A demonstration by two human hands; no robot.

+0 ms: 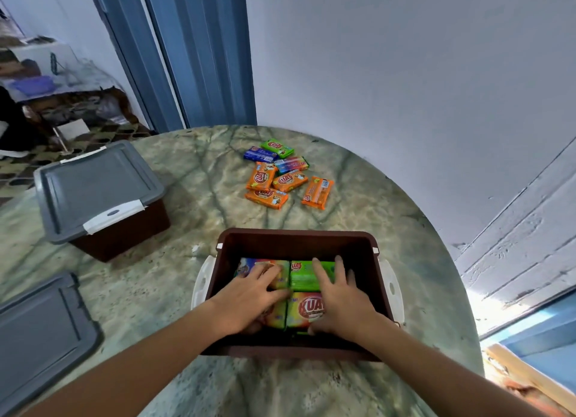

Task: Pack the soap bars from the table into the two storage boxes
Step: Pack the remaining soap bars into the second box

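Observation:
An open brown storage box (296, 240) stands in front of me on the marble table. Several wrapped soap bars lie flat inside it. My left hand (249, 298) rests with spread fingers on the left-hand bars (246, 268). My right hand (339, 298) lies on the right-hand bars, its fingers straight over a green bar (304, 276) and its thumb at the near edge of a yellow-orange bar (307, 307). Farther back on the table lies a loose heap of several bars (280, 176), orange, blue and green. A second brown box (124, 232) with a grey lid on stands at the left.
A loose grey lid (37, 329) lies at the table's near left edge. The round table (202, 179) stands against a white wall at the right. A blue door frame (199, 51) rises behind it. Clutter fills the room at far left.

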